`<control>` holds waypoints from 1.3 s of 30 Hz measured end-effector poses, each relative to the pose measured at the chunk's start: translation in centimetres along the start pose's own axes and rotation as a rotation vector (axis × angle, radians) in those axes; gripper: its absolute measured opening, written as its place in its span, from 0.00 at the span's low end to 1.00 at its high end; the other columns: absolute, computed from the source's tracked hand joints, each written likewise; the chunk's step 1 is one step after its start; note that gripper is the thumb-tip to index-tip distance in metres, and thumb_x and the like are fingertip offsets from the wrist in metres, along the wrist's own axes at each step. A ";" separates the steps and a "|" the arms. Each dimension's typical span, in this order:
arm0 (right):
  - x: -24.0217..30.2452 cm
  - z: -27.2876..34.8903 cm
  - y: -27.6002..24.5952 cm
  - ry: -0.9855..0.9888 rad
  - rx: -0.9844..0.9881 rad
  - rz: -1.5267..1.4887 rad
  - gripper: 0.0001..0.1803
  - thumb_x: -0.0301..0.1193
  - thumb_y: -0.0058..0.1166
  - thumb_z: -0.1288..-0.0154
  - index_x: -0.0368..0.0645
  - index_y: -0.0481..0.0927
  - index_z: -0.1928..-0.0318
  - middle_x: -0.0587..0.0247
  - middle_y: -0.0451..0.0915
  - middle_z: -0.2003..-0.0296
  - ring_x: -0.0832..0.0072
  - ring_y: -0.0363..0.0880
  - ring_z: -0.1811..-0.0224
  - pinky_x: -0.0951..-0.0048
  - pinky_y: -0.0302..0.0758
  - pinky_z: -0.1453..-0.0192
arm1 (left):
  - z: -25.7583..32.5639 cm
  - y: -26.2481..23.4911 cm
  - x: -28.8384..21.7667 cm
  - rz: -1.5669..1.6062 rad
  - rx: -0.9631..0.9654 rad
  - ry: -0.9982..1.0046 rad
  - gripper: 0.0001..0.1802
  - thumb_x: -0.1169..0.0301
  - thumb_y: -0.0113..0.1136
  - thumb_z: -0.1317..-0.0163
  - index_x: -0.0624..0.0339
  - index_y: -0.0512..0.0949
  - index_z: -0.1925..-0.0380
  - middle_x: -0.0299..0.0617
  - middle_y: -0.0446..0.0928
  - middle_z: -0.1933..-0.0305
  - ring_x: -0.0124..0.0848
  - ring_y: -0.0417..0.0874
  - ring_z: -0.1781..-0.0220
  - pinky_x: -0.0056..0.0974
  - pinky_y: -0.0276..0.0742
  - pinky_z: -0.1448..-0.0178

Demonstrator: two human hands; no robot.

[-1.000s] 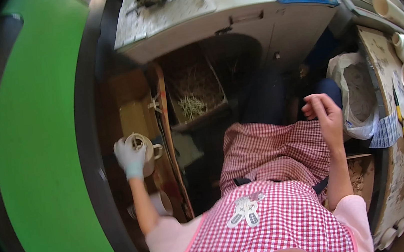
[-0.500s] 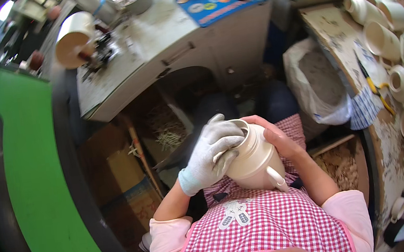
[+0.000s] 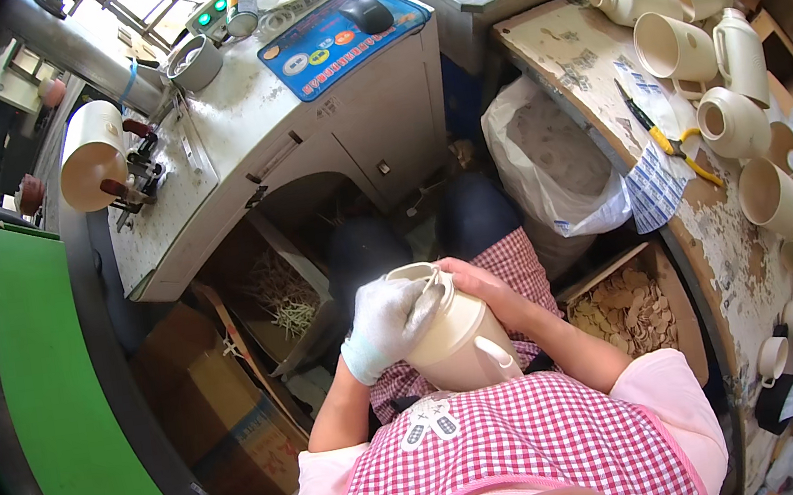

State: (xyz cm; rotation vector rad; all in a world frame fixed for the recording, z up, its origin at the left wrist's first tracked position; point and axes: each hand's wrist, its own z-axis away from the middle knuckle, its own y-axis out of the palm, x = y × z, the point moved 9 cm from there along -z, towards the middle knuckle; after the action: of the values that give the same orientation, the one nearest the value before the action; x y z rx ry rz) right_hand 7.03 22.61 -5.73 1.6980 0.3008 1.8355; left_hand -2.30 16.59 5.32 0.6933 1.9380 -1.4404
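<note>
A cream plastic jug body (image 3: 455, 344) with a small side handle rests against my lap, its round mouth tilted away from me. My left hand (image 3: 390, 317), in a pale grey work glove, is closed on the left of the neck, fingers bent over the rim. My bare right hand (image 3: 484, 288) wraps the far right side of the neck and shoulder. The jug's inside and some fingertips are hidden. A checked red-and-white apron (image 3: 500, 443) lies beneath it.
On the right, a worn bench (image 3: 714, 253) carries several cream jug bodies (image 3: 674, 47) and yellow-handled pliers (image 3: 666, 140). Beside it are a white sack (image 3: 552, 144) and a box of plastic scraps (image 3: 622, 314). Ahead stands a white cabinet (image 3: 344, 145) with a blue mat; a green panel (image 3: 28, 392) is left.
My view has turned, so the surroundings have shifted left. Both hands stay on the jug; my gloved fingers now bend over its rim, and my right hand sits closer to the mouth.
</note>
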 end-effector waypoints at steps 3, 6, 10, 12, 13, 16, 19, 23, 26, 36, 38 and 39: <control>0.0 0.3 -0.2 -0.014 -0.072 -0.041 0.31 0.50 0.45 0.18 0.38 0.70 0.30 0.57 0.75 0.36 0.71 0.73 0.33 0.67 0.69 0.27 | 0.6 -0.7 0.3 0.033 -0.114 -0.004 0.04 0.77 0.61 0.35 0.67 0.83 0.65 0.56 0.86 0.55 0.48 0.88 0.57 0.42 0.83 0.52; 3.9 0.9 -1.3 -0.166 -0.057 0.406 0.27 0.46 0.49 0.18 0.37 0.75 0.34 0.58 0.78 0.39 0.72 0.74 0.34 0.68 0.69 0.28 | 1.7 -1.2 1.5 0.181 -0.263 -0.059 0.04 0.80 0.61 0.36 0.64 0.83 0.63 0.54 0.83 0.43 0.45 0.86 0.43 0.43 0.81 0.42; 17.0 7.4 -10.6 -0.697 -0.732 1.325 0.14 0.36 0.66 0.32 0.41 0.85 0.52 0.54 0.86 0.57 0.59 0.85 0.53 0.61 0.80 0.45 | 6.4 -1.8 5.6 0.555 -0.597 -0.356 0.04 0.76 0.58 0.27 0.66 0.80 0.59 0.51 0.73 0.28 0.37 0.78 0.33 0.41 0.74 0.31; 22.4 10.7 -19.5 -0.660 -1.079 1.431 0.14 0.39 0.61 0.29 0.42 0.85 0.53 0.52 0.87 0.59 0.56 0.86 0.55 0.59 0.81 0.47 | 8.9 -1.3 8.2 0.797 -0.551 -0.640 0.15 0.68 0.55 0.22 0.67 0.78 0.44 0.45 0.78 0.34 0.33 0.77 0.34 0.38 0.72 0.30; 24.7 11.2 -21.3 -0.741 -1.200 1.932 0.16 0.41 0.60 0.30 0.42 0.85 0.53 0.50 0.86 0.60 0.52 0.86 0.57 0.56 0.83 0.49 | 9.5 -1.4 8.6 0.858 -0.506 -0.680 0.17 0.67 0.56 0.22 0.67 0.78 0.41 0.43 0.79 0.37 0.31 0.78 0.36 0.37 0.73 0.33; 26.2 9.0 -34.3 0.014 -0.997 2.272 0.12 0.30 0.58 0.37 0.35 0.83 0.58 0.42 0.84 0.57 0.47 0.84 0.54 0.47 0.82 0.47 | 11.5 -4.4 7.5 0.851 -0.566 -0.659 0.16 0.64 0.59 0.23 0.66 0.79 0.45 0.39 0.82 0.50 0.25 0.80 0.49 0.32 0.74 0.43; 28.3 8.7 -33.4 -0.243 -0.959 2.202 0.15 0.35 0.57 0.35 0.33 0.81 0.58 0.38 0.82 0.57 0.40 0.81 0.55 0.47 0.78 0.47 | 13.6 -10.5 3.9 0.563 -0.796 -0.475 0.12 0.65 0.61 0.25 0.65 0.78 0.57 0.38 0.81 0.58 0.25 0.78 0.55 0.33 0.74 0.51; 22.2 4.8 -23.8 -0.234 -0.701 0.395 0.15 0.39 0.47 0.17 0.41 0.79 0.47 0.76 0.71 0.70 0.92 0.67 0.74 0.85 0.62 0.77 | 12.1 -13.3 -2.4 -0.153 -0.714 -0.093 0.18 0.72 0.79 0.47 0.62 0.78 0.62 0.65 0.70 0.28 0.56 0.77 0.32 0.56 0.79 0.33; 11.9 0.5 -7.6 0.136 -0.194 0.343 0.17 0.40 0.43 0.15 0.41 0.79 0.52 0.76 0.69 0.79 0.88 0.63 0.84 0.82 0.60 0.80 | 8.3 -9.7 -1.3 -0.523 -0.356 0.031 0.23 0.62 0.86 0.57 0.55 0.80 0.66 0.60 0.81 0.39 0.60 0.81 0.35 0.60 0.77 0.33; 9.4 -2.8 6.6 0.263 0.143 1.090 0.17 0.38 0.48 0.19 0.35 0.76 0.59 0.53 0.74 0.76 0.62 0.73 0.75 0.63 0.69 0.66 | 7.8 -5.4 2.0 -0.620 -0.213 0.043 0.19 0.55 0.83 0.54 0.49 0.81 0.74 0.45 0.83 0.38 0.48 0.82 0.33 0.56 0.73 0.27; 9.1 -2.5 7.4 0.234 0.205 1.172 0.16 0.38 0.48 0.19 0.35 0.76 0.58 0.51 0.75 0.75 0.60 0.75 0.74 0.61 0.70 0.65 | 7.8 -5.3 2.2 -0.602 -0.244 0.065 0.19 0.56 0.83 0.53 0.47 0.80 0.73 0.45 0.83 0.37 0.48 0.81 0.32 0.56 0.72 0.26; 8.2 -2.2 7.3 0.295 0.228 1.218 0.16 0.38 0.48 0.19 0.35 0.76 0.57 0.50 0.75 0.75 0.58 0.76 0.73 0.60 0.71 0.65 | 7.7 -5.2 2.3 -0.589 -0.245 0.073 0.20 0.56 0.84 0.53 0.46 0.79 0.71 0.44 0.83 0.37 0.48 0.81 0.31 0.56 0.71 0.25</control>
State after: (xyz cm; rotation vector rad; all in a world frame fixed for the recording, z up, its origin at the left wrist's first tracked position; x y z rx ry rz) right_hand 3.01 22.08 4.65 1.9213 -0.5844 3.0003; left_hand -6.25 7.89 5.29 0.0551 2.4506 -1.4702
